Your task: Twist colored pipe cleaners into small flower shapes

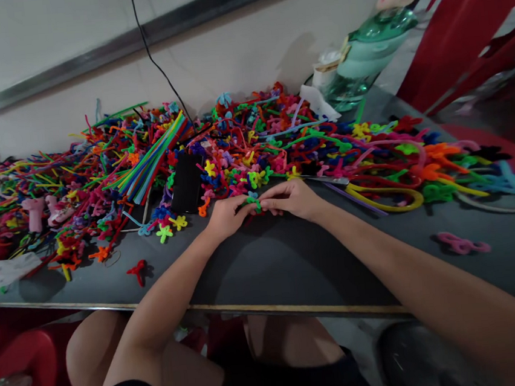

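Between my two hands is a small green and blue pipe-cleaner shape (253,201), held just above the dark table (265,271). My left hand (228,215) pinches its left side with thumb and fingers. On the other side, my right hand (292,198) grips it with thumb and forefinger. My fingers cover part of the shape. Just behind the hands lies a large heap of coloured pipe cleaners (234,140). A black phone-like slab (187,183) leans in the heap left of my hands. Scissors (326,179) lie near my right hand.
A bundle of straight pipe cleaners (154,160) rests on the heap. A green bottle (367,55) stands at the back right, beside red chairs (464,27). Nearer the front edge lie a red twisted piece (138,271) and a pink one (463,243). A black cable (153,57) hangs down the wall.
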`<state>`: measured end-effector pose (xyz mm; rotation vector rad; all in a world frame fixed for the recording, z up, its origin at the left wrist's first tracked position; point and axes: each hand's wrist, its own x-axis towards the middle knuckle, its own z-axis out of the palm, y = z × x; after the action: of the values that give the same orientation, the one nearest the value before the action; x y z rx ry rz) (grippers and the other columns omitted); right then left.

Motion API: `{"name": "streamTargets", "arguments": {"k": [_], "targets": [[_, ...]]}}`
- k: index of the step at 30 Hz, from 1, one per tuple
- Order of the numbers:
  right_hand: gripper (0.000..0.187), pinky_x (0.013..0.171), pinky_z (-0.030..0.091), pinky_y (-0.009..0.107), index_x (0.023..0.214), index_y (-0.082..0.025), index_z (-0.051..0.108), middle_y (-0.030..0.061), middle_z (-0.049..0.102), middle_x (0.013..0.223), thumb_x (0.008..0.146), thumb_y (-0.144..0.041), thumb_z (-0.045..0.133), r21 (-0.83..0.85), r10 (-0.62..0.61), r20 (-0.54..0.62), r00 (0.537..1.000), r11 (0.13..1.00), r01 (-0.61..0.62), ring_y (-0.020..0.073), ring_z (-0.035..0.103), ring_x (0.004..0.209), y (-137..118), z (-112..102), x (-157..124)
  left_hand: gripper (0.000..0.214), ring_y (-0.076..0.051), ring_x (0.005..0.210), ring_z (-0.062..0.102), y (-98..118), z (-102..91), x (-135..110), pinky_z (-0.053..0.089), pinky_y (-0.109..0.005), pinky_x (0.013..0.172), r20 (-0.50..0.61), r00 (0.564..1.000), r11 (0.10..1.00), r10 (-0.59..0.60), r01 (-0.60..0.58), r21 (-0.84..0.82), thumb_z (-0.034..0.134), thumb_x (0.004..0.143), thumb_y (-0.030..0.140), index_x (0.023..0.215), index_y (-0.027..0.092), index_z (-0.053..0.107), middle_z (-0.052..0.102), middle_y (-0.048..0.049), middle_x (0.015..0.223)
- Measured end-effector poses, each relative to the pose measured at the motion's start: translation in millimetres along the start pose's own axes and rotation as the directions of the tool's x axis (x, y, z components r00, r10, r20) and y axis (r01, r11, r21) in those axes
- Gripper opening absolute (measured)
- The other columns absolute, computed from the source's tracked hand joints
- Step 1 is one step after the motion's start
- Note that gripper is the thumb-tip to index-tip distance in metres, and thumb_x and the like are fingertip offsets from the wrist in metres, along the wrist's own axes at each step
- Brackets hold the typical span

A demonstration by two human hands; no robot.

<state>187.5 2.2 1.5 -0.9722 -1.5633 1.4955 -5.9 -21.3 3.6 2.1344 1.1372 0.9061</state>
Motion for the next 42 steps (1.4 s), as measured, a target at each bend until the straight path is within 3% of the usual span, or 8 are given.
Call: {"name": "streamTargets", "arguments": {"k": [5, 12, 17, 21, 28, 32, 35, 42], "targets": [[0.027, 0.037, 0.041, 0.020, 0.070, -0.017, 0.076, 0.0021, 0.065, 0.050, 0.055, -0.038, 0.083, -0.022, 0.019, -0.025, 0.999, 1.000, -0.020, 0.0082, 0.051, 0.038, -1, 1, -1, 0.018, -0.012, 0.071, 0.063, 1, 0.7, 0, 0.046, -0.022, 0.067, 0.007, 0.999, 0.997, 0.052, -0.052, 0.060, 0.050, 0.088, 0.017, 0.082, 0.016, 0.067, 0.070, -0.0028, 0.077], [0.026, 0.036, 0.038, 0.020, 0.066, -0.017, 0.073, 0.0022, 0.065, 0.052, 0.054, -0.038, 0.083, -0.071, -0.032, -0.047, 0.998, 0.997, 0.028, 0.0074, 0.049, 0.037, -2, 7, -4, 0.022, -0.010, 0.057, 0.057, 4, 0.3, -4, 0.040, -0.020, 0.057, -0.018, 0.999, 0.993, 0.043, -0.040, 0.113, 0.053, 0.085, 0.019, 0.066, 0.016, 0.063, 0.065, -0.0007, 0.062], [0.030, 0.039, 0.038, 0.021, 0.061, -0.016, 0.066, -0.0010, 0.058, 0.048, 0.052, -0.039, 0.083, -0.092, -0.054, 0.007, 0.998, 0.994, 0.055, 0.0081, 0.049, 0.041, -4, 9, -6, 0.025, -0.008, 0.054, 0.055, 6, 1.0, -8, 0.039, -0.019, 0.056, 0.016, 0.993, 0.987, 0.114, -0.115, 0.116, 0.050, 0.087, 0.019, 0.065, 0.016, 0.061, 0.064, 0.0002, 0.060], [0.032, 0.042, 0.038, 0.020, 0.065, -0.016, 0.063, -0.0016, 0.057, 0.052, 0.059, -0.043, 0.078, -0.076, -0.066, -0.038, 0.997, 0.995, 0.063, 0.0073, 0.049, 0.044, -3, 9, -5, 0.025, -0.008, 0.052, 0.053, 5, 5.7, -4, 0.039, -0.019, 0.053, -0.040, 0.997, 0.994, 0.059, -0.055, 0.093, 0.053, 0.086, 0.023, 0.064, 0.016, 0.062, 0.062, 0.0005, 0.058], [0.042, 0.041, 0.040, 0.020, 0.086, -0.018, 0.061, -0.0001, 0.061, 0.073, 0.060, -0.045, 0.079, 0.075, -0.110, -0.208, 0.972, 0.989, 0.128, 0.0088, 0.053, 0.055, 1, 15, 0, 0.036, -0.013, 0.074, 0.061, 1, 15.5, 6, 0.052, -0.028, 0.072, -0.311, 0.943, 0.969, -0.117, 0.040, -0.244, 0.043, 0.094, 0.043, 0.110, 0.021, 0.066, 0.069, -0.0062, 0.098], [0.037, 0.056, 0.049, 0.024, 0.094, -0.019, 0.066, 0.0024, 0.065, 0.082, 0.068, -0.043, 0.076, 0.021, -0.233, -0.273, 0.933, 0.968, 0.248, 0.0105, 0.057, 0.063, 0, 26, -5, 0.041, -0.018, 0.111, 0.055, -2, 14.9, 7, 0.046, -0.037, 0.098, -0.312, 0.950, 0.981, -0.001, -0.060, -0.184, 0.039, 0.094, 0.048, 0.121, 0.026, 0.061, 0.058, -0.0080, 0.119], [0.036, 0.057, 0.050, 0.027, 0.095, -0.018, 0.069, 0.0028, 0.066, 0.076, 0.072, -0.045, 0.072, -0.026, -0.241, -0.271, 0.932, 0.970, 0.243, 0.0125, 0.058, 0.061, 0, 34, -8, 0.044, -0.019, 0.120, 0.049, -4, 14.4, 8, 0.038, -0.039, 0.107, -0.257, 0.962, 0.982, 0.094, -0.131, -0.133, 0.036, 0.095, 0.048, 0.128, 0.027, 0.056, 0.054, -0.0087, 0.123], [0.029, 0.055, 0.048, 0.028, 0.081, -0.017, 0.069, 0.0022, 0.064, 0.067, 0.072, -0.044, 0.069, -0.079, -0.225, -0.346, 0.911, 0.974, 0.211, 0.0131, 0.057, 0.057, 0, 33, -8, 0.040, -0.016, 0.098, 0.060, 3, 12.6, 5, 0.051, -0.031, 0.084, -0.329, 0.940, 0.994, 0.086, -0.101, -0.029, 0.054, 0.090, 0.037, 0.127, 0.024, 0.050, 0.060, -0.0091, 0.119]]}}
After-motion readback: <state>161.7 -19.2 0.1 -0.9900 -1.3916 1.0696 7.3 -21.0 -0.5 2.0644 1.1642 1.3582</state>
